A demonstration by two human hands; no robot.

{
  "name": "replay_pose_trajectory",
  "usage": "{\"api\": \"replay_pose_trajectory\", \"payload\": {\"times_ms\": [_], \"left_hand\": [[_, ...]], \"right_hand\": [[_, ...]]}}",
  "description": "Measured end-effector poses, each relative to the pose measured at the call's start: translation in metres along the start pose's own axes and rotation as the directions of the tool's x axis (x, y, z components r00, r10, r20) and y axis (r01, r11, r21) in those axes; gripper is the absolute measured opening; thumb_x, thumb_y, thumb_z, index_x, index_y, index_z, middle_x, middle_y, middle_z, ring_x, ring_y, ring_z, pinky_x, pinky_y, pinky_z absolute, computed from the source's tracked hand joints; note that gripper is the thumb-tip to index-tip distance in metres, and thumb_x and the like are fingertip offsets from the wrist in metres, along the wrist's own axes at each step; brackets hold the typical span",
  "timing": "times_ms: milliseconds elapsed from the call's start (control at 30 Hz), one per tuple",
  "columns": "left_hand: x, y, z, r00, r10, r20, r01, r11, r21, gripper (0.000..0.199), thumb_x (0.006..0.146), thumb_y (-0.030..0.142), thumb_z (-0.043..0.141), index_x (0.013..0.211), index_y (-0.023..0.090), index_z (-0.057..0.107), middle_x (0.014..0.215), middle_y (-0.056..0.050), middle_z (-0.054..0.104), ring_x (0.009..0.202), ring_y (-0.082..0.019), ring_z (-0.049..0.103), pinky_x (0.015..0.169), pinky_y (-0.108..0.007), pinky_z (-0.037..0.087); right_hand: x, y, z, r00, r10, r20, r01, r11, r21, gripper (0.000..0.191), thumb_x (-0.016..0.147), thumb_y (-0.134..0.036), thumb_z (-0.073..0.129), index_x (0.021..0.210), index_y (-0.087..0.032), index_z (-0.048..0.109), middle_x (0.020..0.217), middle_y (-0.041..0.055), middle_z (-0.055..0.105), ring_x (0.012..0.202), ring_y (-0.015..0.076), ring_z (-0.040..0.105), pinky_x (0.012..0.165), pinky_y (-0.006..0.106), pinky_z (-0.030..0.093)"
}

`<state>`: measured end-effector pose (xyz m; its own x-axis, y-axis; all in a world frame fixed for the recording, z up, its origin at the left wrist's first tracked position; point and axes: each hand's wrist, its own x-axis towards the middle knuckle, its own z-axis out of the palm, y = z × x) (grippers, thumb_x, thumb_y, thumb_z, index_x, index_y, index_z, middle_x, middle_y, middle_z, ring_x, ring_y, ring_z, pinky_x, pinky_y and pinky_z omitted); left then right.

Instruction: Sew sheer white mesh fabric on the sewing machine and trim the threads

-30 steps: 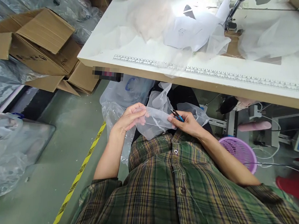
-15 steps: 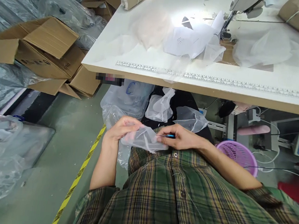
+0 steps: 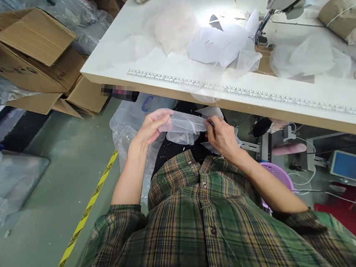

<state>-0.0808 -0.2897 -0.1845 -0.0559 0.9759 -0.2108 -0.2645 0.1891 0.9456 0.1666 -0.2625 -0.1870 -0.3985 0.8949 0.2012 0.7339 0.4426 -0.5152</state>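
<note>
A piece of sheer white fabric (image 3: 185, 122) is stretched between my two hands, above my lap and just in front of the table edge. My left hand (image 3: 153, 125) pinches its left end between thumb and fingers. At the other end, my right hand (image 3: 221, 137) is closed on the fabric. A small dark and blue tool (image 3: 211, 122) also sits in its fingers; its kind is mostly hidden. More sheer white pieces (image 3: 182, 138) lie on my lap beneath the stretched one.
Ahead, the white table (image 3: 109, 57) carries a printed ruler (image 3: 177, 79), a sewing machine (image 3: 280, 2), loose sheer fabric (image 3: 311, 56) and white cut pieces (image 3: 214, 44). A cardboard box (image 3: 31, 52) stands left; a purple basket (image 3: 276, 176) is below right.
Both hands have moved forward, away from my body towards the table edge, drawing the fabric out flatter between them. The view has shifted a little to the right.
</note>
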Motion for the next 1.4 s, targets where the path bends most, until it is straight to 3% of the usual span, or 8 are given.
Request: {"api": "replay_pose_trajectory", "payload": {"times_ms": [133,367,633,767,867,967,1100,1400], "left_hand": [[0.0,0.006,0.013,0.994,-0.033,0.108,0.036,0.999,-0.031,0.034,0.069,0.034,0.084,0.095,0.017,0.071,0.062,0.003,0.063,0.066,-0.015,0.07,0.072,-0.029,0.061],[-0.034,0.009,0.024,0.942,-0.143,0.302,0.14,0.99,0.035,0.028,0.077,0.035,0.08,0.096,0.015,0.073,0.055,0.001,0.062,0.05,-0.015,0.065,0.052,-0.027,0.059],[-0.059,-0.012,0.036,0.813,-0.341,0.472,0.332,0.937,0.107,0.066,0.07,0.042,0.087,0.128,0.021,0.063,0.087,-0.006,0.071,0.065,-0.02,0.072,0.05,-0.024,0.059],[-0.059,-0.007,0.052,0.778,-0.427,0.461,0.336,0.903,0.269,0.065,0.072,0.025,0.086,0.131,0.022,0.059,0.081,-0.002,0.072,0.058,-0.015,0.07,0.054,-0.022,0.056],[-0.055,-0.006,0.06,0.823,-0.388,0.415,0.268,0.909,0.318,0.056,0.075,0.026,0.083,0.126,0.02,0.062,0.081,-0.002,0.073,0.058,-0.013,0.069,0.055,-0.022,0.054],[-0.048,-0.01,0.063,0.879,-0.295,0.375,0.207,0.944,0.256,0.046,0.074,0.027,0.084,0.116,0.017,0.069,0.078,-0.002,0.072,0.059,-0.012,0.066,0.059,-0.021,0.054],[-0.035,-0.019,0.063,0.927,-0.224,0.3,0.204,0.974,0.095,0.037,0.069,0.03,0.087,0.102,0.016,0.075,0.073,-0.001,0.07,0.066,-0.012,0.068,0.066,-0.021,0.056],[-0.025,-0.029,0.07,0.913,-0.249,0.325,0.306,0.942,-0.137,0.024,0.071,0.026,0.086,0.083,0.014,0.069,0.087,-0.004,0.074,0.088,-0.023,0.074,0.092,-0.042,0.06]], "right_hand": [[-0.017,0.002,-0.012,1.0,0.019,0.002,-0.019,0.978,0.209,0.021,0.097,-0.033,0.045,0.093,-0.019,0.061,0.078,0.0063,0.066,0.068,0.0203,0.06,0.065,0.031,0.04],[-0.075,0.002,-0.037,0.889,-0.078,0.452,-0.266,0.716,0.646,0.035,0.097,-0.048,0.054,0.08,-0.019,0.063,0.069,-0.0018,0.064,0.053,0.0105,0.051,0.055,0.024,0.041],[-0.115,0.008,-0.04,0.87,0.0,0.493,-0.412,0.55,0.727,0.035,0.095,-0.052,0.058,0.087,-0.018,0.067,0.062,-0.0021,0.064,0.055,0.0121,0.054,0.054,0.024,0.043],[-0.121,0.01,-0.039,0.884,0.04,0.466,-0.412,0.537,0.736,0.038,0.097,-0.051,0.054,0.087,-0.018,0.067,0.059,-0.0018,0.063,0.056,0.0126,0.056,0.058,0.025,0.045],[-0.115,0.022,-0.039,0.919,0.064,0.388,-0.341,0.622,0.705,0.033,0.095,-0.048,0.057,0.092,-0.018,0.071,0.071,0.001,0.07,0.067,0.0156,0.063,0.067,0.027,0.049],[-0.095,0.052,-0.038,0.944,0.283,0.17,-0.329,0.769,0.549,0.031,0.09,-0.047,0.062,0.1,-0.019,0.073,0.079,0.003,0.072,0.073,0.02,0.065,0.071,0.031,0.049],[-0.064,0.098,-0.023,0.785,0.613,-0.089,-0.54,0.747,0.388,0.038,0.08,-0.055,0.069,0.082,-0.018,0.073,0.067,0.0047,0.066,0.07,0.0233,0.063,0.067,0.033,0.044],[-0.066,0.104,-0.006,0.824,0.555,-0.111,-0.429,0.74,0.517,0.043,0.079,-0.06,0.064,0.079,-0.017,0.066,0.071,0.0008,0.06,0.063,0.0149,0.052,0.06,0.028,0.042]]}}
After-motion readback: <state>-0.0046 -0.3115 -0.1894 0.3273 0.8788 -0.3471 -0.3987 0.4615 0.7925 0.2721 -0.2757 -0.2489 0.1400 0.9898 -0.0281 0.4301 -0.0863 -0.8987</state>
